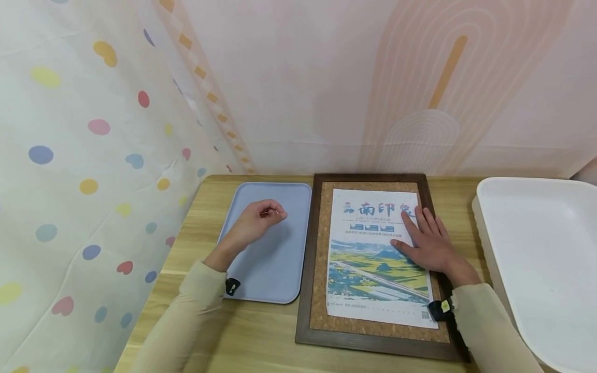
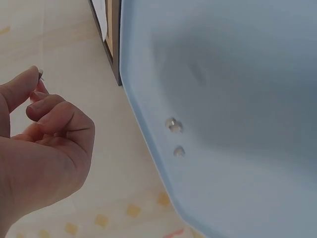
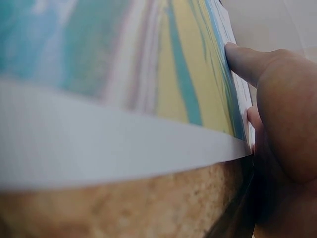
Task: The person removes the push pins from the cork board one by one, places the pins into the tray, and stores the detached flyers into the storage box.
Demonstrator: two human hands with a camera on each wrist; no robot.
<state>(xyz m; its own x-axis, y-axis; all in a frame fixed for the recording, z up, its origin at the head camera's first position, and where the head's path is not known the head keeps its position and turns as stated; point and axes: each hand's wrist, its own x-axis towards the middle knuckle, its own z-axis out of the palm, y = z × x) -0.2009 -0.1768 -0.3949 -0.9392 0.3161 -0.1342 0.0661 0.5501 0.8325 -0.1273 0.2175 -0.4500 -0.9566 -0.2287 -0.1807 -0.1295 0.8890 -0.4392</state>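
A paper poster (image 1: 378, 274) with a landscape picture and large characters lies on a cork board (image 1: 321, 264) with a dark wooden frame. My right hand (image 1: 431, 246) rests on the poster's right side with its fingers spread, some reaching over the frame; the right wrist view shows the thumb on the printed paper (image 3: 74, 134). Over the blue tray (image 1: 275, 269), my left hand (image 1: 256, 223) pinches a small metal thumbtack (image 2: 40, 75) between thumb and forefinger, mostly hidden by the fingertips. Several more shiny thumbtacks (image 2: 174, 125) lie near the tray's edge in the left wrist view.
A large white plastic bin (image 1: 487, 223) stands to the right of the board. All of it sits on a wooden table (image 1: 261, 336). Patterned cloth (image 1: 298, 93) hangs behind the table, and a dotted sheet (image 1: 102, 171) covers the left side.
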